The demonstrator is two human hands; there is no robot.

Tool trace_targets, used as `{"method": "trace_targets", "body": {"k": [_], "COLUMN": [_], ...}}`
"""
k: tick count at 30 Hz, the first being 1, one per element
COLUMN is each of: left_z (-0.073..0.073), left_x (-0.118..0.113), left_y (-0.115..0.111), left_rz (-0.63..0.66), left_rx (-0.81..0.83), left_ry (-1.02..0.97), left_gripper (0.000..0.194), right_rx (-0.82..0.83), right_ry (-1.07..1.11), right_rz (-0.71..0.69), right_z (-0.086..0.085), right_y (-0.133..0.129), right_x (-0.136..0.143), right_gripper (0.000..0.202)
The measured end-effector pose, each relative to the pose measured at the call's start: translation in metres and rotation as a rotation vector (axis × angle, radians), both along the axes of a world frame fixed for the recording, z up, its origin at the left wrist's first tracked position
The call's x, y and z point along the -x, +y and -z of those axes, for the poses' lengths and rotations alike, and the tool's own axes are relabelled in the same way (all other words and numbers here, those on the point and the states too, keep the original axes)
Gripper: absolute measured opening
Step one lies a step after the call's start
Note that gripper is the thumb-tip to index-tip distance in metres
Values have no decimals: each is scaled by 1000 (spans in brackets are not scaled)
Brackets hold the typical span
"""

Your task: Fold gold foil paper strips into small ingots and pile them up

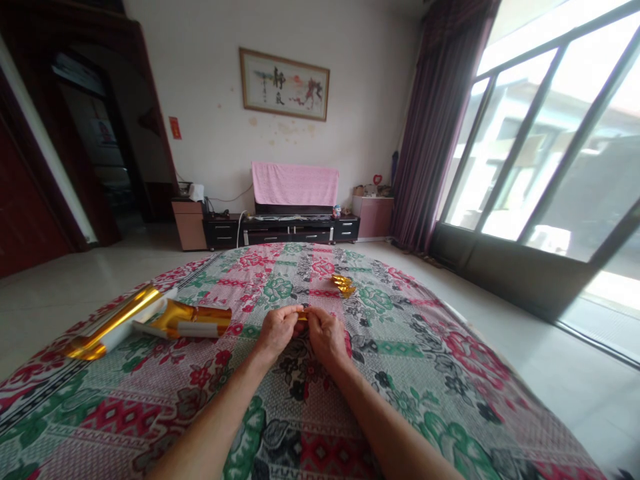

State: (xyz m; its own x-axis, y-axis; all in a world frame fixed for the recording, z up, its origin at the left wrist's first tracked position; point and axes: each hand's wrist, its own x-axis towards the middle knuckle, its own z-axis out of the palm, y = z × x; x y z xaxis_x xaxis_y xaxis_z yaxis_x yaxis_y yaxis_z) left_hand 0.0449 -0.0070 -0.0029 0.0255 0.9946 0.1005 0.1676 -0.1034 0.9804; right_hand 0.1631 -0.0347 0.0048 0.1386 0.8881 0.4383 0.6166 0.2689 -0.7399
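Forearms (220, 413), cut off at the bottom edge; left hand (279, 331) and right hand (327, 335) close together over patterned cloth (405, 380), fingers (293, 311) of both pinching a small gold piece (303, 317), mostly hidden in the grip. Folded gold paper (343, 286) just beyond, layers hard to count; curled gold sheets (173, 320) off left.

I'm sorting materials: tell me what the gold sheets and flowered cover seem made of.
Gold sheets: probably foil-faced paper or thin plastic, shiny, judging by bright streaks and white undersides. Flowered cover: likely woven cloth, matte, with crosshatched texture.
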Motion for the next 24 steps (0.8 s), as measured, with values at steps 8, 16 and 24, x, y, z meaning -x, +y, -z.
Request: {"method": "trace_targets", "body": {"k": [8,16,24], "left_z": [-1,0,7], "left_x": [-1,-3,-4], "left_y": [-2,-2,1], "left_rz": [50,29,-14], "left_rx": [45,36,-32], "left_ry": [-92,-115,-6], "left_gripper": [29,29,33], "right_rx": [-9,-21,-11], "right_ry": [22,7,9], "right_rz": [-21,-18,-25], "right_z": [3,-1,-2], "right_y": [1,-3,-4], "right_x": [-1,0,0], "right_gripper": [34,34,33]}}
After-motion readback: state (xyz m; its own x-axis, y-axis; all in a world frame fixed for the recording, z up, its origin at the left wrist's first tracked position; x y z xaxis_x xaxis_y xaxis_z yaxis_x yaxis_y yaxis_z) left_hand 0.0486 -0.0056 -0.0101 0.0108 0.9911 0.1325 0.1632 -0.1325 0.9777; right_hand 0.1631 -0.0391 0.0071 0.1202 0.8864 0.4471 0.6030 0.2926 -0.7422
